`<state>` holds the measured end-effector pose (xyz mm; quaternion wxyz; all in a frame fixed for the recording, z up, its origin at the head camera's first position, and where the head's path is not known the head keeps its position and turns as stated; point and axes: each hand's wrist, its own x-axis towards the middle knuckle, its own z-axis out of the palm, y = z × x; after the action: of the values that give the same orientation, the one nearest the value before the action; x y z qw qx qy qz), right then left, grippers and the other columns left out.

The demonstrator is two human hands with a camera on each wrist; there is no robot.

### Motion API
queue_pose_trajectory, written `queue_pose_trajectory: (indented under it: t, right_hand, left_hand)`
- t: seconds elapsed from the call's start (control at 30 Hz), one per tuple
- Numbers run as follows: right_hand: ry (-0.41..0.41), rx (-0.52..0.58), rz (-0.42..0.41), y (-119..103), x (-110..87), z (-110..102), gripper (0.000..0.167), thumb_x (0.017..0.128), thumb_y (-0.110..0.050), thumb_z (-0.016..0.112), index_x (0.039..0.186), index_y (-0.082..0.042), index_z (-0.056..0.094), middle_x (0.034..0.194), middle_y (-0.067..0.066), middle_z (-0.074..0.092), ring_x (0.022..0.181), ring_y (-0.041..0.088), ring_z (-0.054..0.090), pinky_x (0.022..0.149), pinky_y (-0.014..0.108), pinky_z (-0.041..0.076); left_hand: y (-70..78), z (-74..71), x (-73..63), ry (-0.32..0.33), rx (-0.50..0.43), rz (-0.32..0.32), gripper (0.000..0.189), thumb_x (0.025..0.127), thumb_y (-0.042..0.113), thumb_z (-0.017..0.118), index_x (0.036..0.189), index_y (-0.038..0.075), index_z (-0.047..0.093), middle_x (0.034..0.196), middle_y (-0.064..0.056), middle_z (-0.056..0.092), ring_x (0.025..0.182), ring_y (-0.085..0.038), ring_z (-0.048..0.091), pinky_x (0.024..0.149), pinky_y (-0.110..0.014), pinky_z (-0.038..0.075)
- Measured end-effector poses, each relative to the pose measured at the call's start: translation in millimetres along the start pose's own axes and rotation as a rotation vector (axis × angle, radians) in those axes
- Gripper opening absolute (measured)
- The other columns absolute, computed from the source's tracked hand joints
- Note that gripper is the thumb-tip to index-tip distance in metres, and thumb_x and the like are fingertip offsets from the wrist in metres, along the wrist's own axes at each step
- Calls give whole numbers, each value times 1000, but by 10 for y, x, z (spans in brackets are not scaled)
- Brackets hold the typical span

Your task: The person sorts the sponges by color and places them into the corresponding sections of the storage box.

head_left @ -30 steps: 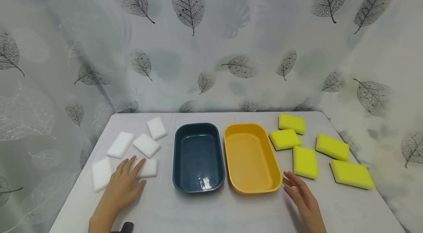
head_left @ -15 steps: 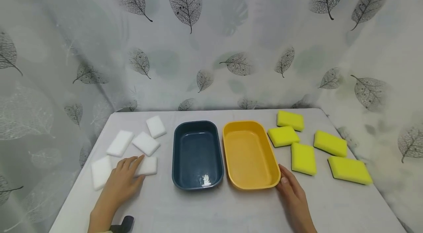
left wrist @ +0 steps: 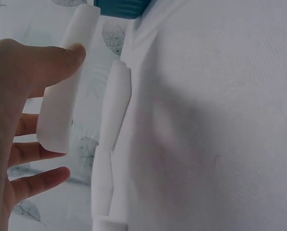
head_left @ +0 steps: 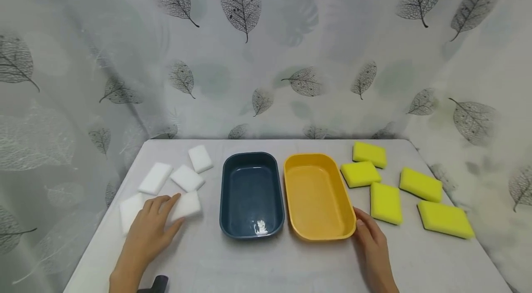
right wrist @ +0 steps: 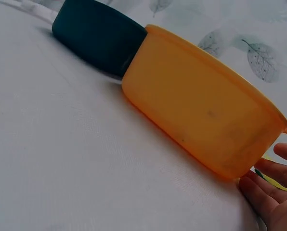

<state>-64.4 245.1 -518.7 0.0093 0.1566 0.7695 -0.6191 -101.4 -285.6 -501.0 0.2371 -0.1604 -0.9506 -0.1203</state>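
Observation:
My left hand [head_left: 145, 233] pinches a white sponge block [head_left: 188, 205] between thumb and fingers. In the left wrist view the sponge [left wrist: 61, 106] is raised off the cloth, the thumb on its near face and other fingers spread behind. My right hand [head_left: 373, 249] is at the near right corner of the yellow plastic tub [head_left: 317, 191]. In the right wrist view this hand [right wrist: 278, 187] has its fingers extended along the end of the tub [right wrist: 196, 106], fingertips at its wall. A dark blue tub [head_left: 251, 191] stands just left of the yellow one. Both tubs hold nothing.
Several white sponges lie on the left, one [head_left: 154, 178] behind my left hand and one [head_left: 130, 212] partly covered by it. Several yellow sponges [head_left: 385, 203] lie to the right of the yellow tub. A leaf-print curtain [head_left: 266, 52] surrounds the white-covered table [head_left: 266, 265].
My left fingers have closed on the nearest white sponge and tilted it up from the table. My right hand has moved left to the yellow tub's corner.

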Motion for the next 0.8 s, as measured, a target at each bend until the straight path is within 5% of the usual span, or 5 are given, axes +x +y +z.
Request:
queue_pose_trajectory:
  t: [0.13,0.33,0.67,0.8]
  right_hand:
    - [-2,-19,-7,-15,36,-8,61,109,-57,39,158,-21,42,159,1,47,120,-11,55,94,4,46]
    - [8,-24,-51,-10,110,-21,58,110,-52,41,154,-15,48,153,5,53,116,-11,60,93,7,50]
    - [-13,29,-71,18,137,-39,55,111,-45,45,151,-7,51,135,-16,58,115,-13,60,92,8,51]
    - [-12,28,-73,33,131,-53,56,111,-45,46,151,-6,51,130,-22,58,114,-13,60,91,8,51]
  left_hand:
    - [68,-47,63,63,-15,48,61,87,41,80,136,8,65,114,-17,64,104,-39,60,77,-52,53]
    - [208,-70,176,83,-43,83,74,103,69,43,137,8,64,114,-17,63,100,-35,60,79,-50,51]
    - [473,-101,336,109,-87,113,73,102,68,45,141,8,62,114,-14,63,101,-32,60,81,-46,50]
    - [605,-99,394,73,-89,101,70,94,57,70,143,7,59,116,-16,62,101,-33,60,81,-46,50]
